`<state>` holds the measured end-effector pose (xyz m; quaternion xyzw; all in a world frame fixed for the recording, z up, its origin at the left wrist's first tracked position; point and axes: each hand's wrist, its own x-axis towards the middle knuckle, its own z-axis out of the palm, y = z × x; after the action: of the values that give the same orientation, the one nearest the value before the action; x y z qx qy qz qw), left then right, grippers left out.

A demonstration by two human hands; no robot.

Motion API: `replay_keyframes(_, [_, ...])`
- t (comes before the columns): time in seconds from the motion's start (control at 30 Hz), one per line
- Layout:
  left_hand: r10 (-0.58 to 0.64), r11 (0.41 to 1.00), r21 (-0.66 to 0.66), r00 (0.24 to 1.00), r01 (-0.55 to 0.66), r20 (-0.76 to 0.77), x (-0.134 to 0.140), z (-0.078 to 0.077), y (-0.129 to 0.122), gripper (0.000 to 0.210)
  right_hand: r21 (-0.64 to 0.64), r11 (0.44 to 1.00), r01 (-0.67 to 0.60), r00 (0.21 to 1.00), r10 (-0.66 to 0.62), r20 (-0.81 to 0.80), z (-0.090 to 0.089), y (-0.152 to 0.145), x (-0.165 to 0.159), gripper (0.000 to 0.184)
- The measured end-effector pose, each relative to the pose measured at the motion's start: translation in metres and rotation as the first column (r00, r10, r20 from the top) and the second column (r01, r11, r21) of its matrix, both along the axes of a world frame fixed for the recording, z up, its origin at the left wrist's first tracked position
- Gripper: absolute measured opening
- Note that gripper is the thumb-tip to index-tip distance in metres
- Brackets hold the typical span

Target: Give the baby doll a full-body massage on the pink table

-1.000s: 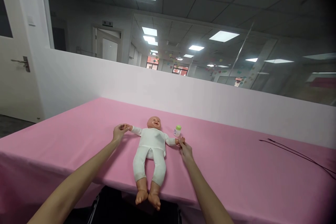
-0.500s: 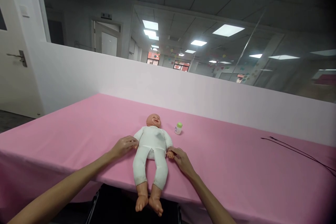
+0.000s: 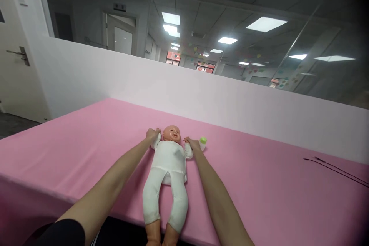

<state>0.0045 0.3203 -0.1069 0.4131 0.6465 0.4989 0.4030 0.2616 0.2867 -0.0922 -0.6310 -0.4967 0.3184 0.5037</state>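
A baby doll (image 3: 169,157) in a white cloth suit lies on its back on the pink-covered table (image 3: 253,177), head toward the wall and feet toward me. Both its arms are bent up beside its head. My left hand (image 3: 152,133) is closed around the doll's hand on the left side. On the other side, my right hand (image 3: 192,143) grips the doll's other hand and forearm. Just behind my right hand stands a small bottle (image 3: 203,143) with a green cap, its lower part partly hidden.
Two thin black cables (image 3: 336,170) lie on the table at the right. A low white wall (image 3: 201,96) with glass above borders the far side. A door (image 3: 19,57) with a metal handle is at the left.
Both my hands have moved up and away from me, lifting the doll's arms from beside its hips to beside its head. The view has shifted slightly.
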Motion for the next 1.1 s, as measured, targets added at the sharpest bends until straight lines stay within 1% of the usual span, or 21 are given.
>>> replay_keyframes(0.07, [-0.006, 0.997, -0.073, 1.000, 0.007, 0.013, -0.002, -0.010, 0.006, 0.026, -0.043, 0.999, -0.010, 1.000, 0.009, -0.027, -0.012, 0.004, -0.001, 0.013])
replay_keyframes(0.13, [-0.052, 0.995, -0.080, 0.997, 0.056, 0.054, -0.007, -0.013, 0.006, 0.029, -0.060, 0.998, -0.023, 0.998, 0.020, -0.056, -0.018, 0.004, 0.000, 0.015])
replay_keyframes(0.17, [-0.094, 0.993, -0.059, 0.992, 0.099, 0.084, -0.011, -0.012, 0.003, 0.030, -0.056, 0.998, -0.030, 0.997, 0.027, -0.068, -0.018, 0.002, 0.001, 0.018])
replay_keyframes(0.27, [-0.248, 0.968, 0.072, 0.953, 0.239, 0.176, -0.029, 0.001, -0.013, 0.039, 0.002, 0.998, -0.066, 0.993, 0.066, -0.094, -0.010, -0.012, 0.007, 0.032])
replay_keyframes(0.33, [-0.376, 0.919, 0.207, 0.905, 0.336, 0.201, -0.046, 0.010, -0.032, 0.045, 0.049, 0.992, -0.114, 0.988, 0.118, -0.098, 0.000, -0.030, 0.013, 0.039])
replay_keyframes(0.37, [-0.460, 0.871, 0.283, 0.869, 0.403, 0.179, -0.056, 0.013, -0.044, 0.047, 0.069, 0.984, -0.166, 0.981, 0.171, -0.086, 0.006, -0.042, 0.017, 0.042])
replay_keyframes(0.4, [-0.549, 0.805, 0.347, 0.826, 0.482, 0.126, -0.065, 0.014, -0.057, 0.047, 0.083, 0.968, -0.236, 0.968, 0.241, -0.063, 0.011, -0.056, 0.020, 0.045])
replay_keyframes(0.43, [-0.629, 0.726, 0.389, 0.776, 0.567, 0.044, -0.075, 0.013, -0.071, 0.044, 0.087, 0.944, -0.318, 0.946, 0.322, -0.029, 0.014, -0.070, 0.023, 0.046])
replay_keyframes(0.5, [-0.728, 0.571, 0.403, 0.668, 0.715, -0.155, -0.089, 0.005, -0.099, 0.037, 0.069, 0.870, -0.487, 0.873, 0.484, 0.058, 0.016, -0.099, 0.029, 0.043])
replay_keyframes(0.53, [-0.746, 0.516, 0.390, 0.624, 0.763, -0.233, -0.093, 0.000, -0.112, 0.033, 0.052, 0.832, -0.552, 0.832, 0.546, 0.102, 0.014, -0.112, 0.032, 0.040])
replay_keyframes(0.6, [-0.769, 0.418, 0.393, 0.549, 0.819, -0.328, -0.096, -0.012, -0.133, 0.025, 0.021, 0.778, -0.628, 0.768, 0.616, 0.172, 0.004, -0.135, 0.036, 0.037])
replay_keyframes(0.63, [-0.777, 0.376, 0.410, 0.524, 0.831, -0.349, -0.095, -0.017, -0.141, 0.021, 0.018, 0.763, -0.646, 0.751, 0.631, 0.194, -0.003, -0.143, 0.037, 0.036])
replay_keyframes(0.7, [-0.788, 0.316, 0.447, 0.494, 0.837, -0.368, -0.092, -0.023, -0.153, 0.019, 0.038, 0.763, -0.645, 0.752, 0.626, 0.207, -0.020, -0.156, 0.039, 0.036])
replay_keyframes(0.73, [-0.788, 0.302, 0.463, 0.492, 0.834, -0.371, -0.091, -0.025, -0.157, 0.020, 0.054, 0.770, -0.636, 0.762, 0.616, 0.202, -0.027, -0.160, 0.040, 0.036])
replay_keyframes(0.8, [-0.786, 0.310, 0.480, 0.505, 0.821, -0.356, -0.089, -0.026, -0.160, 0.021, 0.081, 0.780, -0.621, 0.778, 0.600, 0.188, -0.036, -0.163, 0.041, 0.035])
replay_keyframes(0.83, [-0.784, 0.334, 0.483, 0.523, 0.810, -0.334, -0.089, -0.026, -0.160, 0.023, 0.086, 0.782, -0.617, 0.781, 0.596, 0.185, -0.036, -0.163, 0.041, 0.035])
replay_keyframes(0.87, [-0.777, 0.376, 0.484, 0.553, 0.790, -0.301, -0.088, -0.025, -0.158, 0.025, 0.089, 0.789, -0.608, 0.789, 0.588, 0.180, -0.034, -0.160, 0.041, 0.036])
replay_keyframes(0.9, [-0.762, 0.429, 0.484, 0.593, 0.763, -0.259, -0.087, -0.023, -0.154, 0.028, 0.096, 0.804, -0.587, 0.805, 0.568, 0.169, -0.030, -0.156, 0.040, 0.037])
replay_keyframes(0.97, [-0.715, 0.548, 0.480, 0.681, 0.685, -0.156, -0.083, -0.018, -0.139, 0.034, 0.133, 0.856, -0.500, 0.865, 0.486, 0.123, -0.016, -0.140, 0.036, 0.042])
replay_keyframes(1.03, [-0.646, 0.659, 0.484, 0.763, 0.576, -0.028, -0.075, -0.008, -0.115, 0.040, 0.180, 0.910, -0.374, 0.927, 0.370, 0.055, 0.000, -0.116, 0.029, 0.047])
replay_keyframes(1.1, [-0.555, 0.760, 0.472, 0.824, 0.447, 0.113, -0.066, 0.003, -0.086, 0.051, 0.191, 0.949, -0.250, 0.967, 0.256, -0.006, 0.013, -0.087, 0.022, 0.049])
